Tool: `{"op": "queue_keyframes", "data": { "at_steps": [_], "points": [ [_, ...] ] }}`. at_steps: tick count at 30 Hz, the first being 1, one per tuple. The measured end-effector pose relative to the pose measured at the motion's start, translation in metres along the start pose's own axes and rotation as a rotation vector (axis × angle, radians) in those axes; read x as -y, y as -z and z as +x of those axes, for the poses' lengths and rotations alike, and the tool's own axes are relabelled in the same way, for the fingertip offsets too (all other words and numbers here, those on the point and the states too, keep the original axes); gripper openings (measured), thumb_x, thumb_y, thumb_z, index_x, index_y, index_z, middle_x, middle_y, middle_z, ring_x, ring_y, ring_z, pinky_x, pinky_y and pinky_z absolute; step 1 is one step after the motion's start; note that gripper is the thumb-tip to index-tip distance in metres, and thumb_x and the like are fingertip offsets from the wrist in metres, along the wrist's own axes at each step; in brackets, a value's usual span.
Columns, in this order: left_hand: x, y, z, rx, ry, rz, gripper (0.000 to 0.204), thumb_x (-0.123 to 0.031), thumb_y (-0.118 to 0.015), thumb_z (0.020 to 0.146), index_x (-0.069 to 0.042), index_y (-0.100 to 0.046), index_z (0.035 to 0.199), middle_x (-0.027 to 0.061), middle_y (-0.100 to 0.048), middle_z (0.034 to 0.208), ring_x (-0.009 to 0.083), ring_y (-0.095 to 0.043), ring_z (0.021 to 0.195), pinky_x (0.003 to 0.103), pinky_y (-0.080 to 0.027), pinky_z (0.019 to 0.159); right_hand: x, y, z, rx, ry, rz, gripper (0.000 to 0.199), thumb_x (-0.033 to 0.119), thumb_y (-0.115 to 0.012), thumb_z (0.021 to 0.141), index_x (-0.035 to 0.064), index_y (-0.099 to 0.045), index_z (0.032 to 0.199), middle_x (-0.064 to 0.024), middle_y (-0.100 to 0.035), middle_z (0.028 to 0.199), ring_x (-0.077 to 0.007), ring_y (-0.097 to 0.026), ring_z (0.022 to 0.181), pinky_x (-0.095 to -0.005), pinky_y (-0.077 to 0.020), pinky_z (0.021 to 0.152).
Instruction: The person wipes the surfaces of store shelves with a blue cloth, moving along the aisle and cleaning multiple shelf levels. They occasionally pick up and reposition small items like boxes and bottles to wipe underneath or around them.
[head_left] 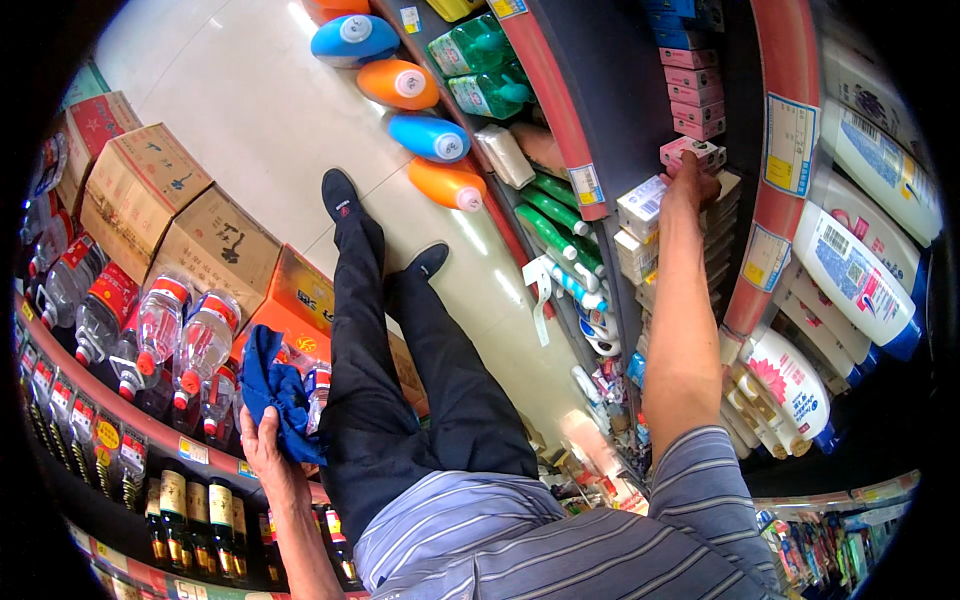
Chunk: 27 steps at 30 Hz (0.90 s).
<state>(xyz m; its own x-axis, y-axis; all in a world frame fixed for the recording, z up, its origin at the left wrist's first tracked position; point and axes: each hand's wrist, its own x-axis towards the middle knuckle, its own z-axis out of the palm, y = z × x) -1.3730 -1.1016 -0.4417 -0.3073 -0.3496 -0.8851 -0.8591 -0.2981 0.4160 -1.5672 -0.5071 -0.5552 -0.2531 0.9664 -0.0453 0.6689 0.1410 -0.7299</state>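
Observation:
A crumpled dark blue cloth (282,402) is in my left hand (264,445), its fingers closed on the cloth's edge beside the bottle shelf. My right arm reaches out to the shelf on the right. There my right hand (692,186) grips a small pink-and-white box (694,154), its fingertips partly hidden. Beyond that box rises a stack of similar pink boxes (692,95). Just left of the hand lies a white box (641,205) on top of a pile of pale boxes (637,256).
Large clear bottles with red caps (205,335) crowd the left shelf, with cardboard cartons (145,190) behind. Orange and blue bottles (428,138) stand in a row on the floor by the right shelf. White bottles (850,255) lie at far right. Dark bottles (197,520) stand lower left.

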Motion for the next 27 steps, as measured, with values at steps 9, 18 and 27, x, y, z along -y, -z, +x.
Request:
{"op": "queue_keyframes", "data": {
  "at_steps": [9,18,27],
  "points": [
    [-0.003,-0.008,0.003,0.014,0.014,-0.016,0.053,-0.025,-0.067,0.091,-0.002,-0.049,0.136,0.0067,-0.062,0.118,0.0174,-0.06,0.1,0.033,-0.049,0.088,-0.046,0.003,0.085,0.044,-0.038,0.161,0.025,0.007,-0.072,0.081,-0.0103,-0.061,0.096,-0.0209,-0.068,0.094,-0.0307,-0.071,0.083,-0.0419,-0.0631,0.069],
    [-0.003,-0.015,-0.004,0.026,0.019,-0.021,0.05,-0.022,-0.066,0.093,-0.002,-0.049,0.136,0.0065,-0.062,0.119,0.0163,-0.06,0.102,0.031,-0.048,0.091,-0.038,-0.011,0.068,0.238,-0.25,0.264,0.022,0.008,-0.066,0.083,-0.0003,-0.059,0.102,-0.0129,-0.062,0.084,-0.0282,-0.068,0.074,-0.0434,-0.0617,0.07],
    [-0.002,-0.025,-0.027,0.063,-0.045,-0.022,0.045,-0.022,-0.064,0.094,-0.003,-0.051,0.133,0.0059,-0.063,0.115,0.0152,-0.061,0.099,0.031,-0.05,0.089,-0.024,0.0,-0.014,0.362,-0.04,0.18,0.028,0.008,-0.062,0.085,0.0042,-0.055,0.112,-0.0084,-0.063,0.097,-0.0197,-0.066,0.076,-0.0311,-0.0565,0.055]
  ]
}}
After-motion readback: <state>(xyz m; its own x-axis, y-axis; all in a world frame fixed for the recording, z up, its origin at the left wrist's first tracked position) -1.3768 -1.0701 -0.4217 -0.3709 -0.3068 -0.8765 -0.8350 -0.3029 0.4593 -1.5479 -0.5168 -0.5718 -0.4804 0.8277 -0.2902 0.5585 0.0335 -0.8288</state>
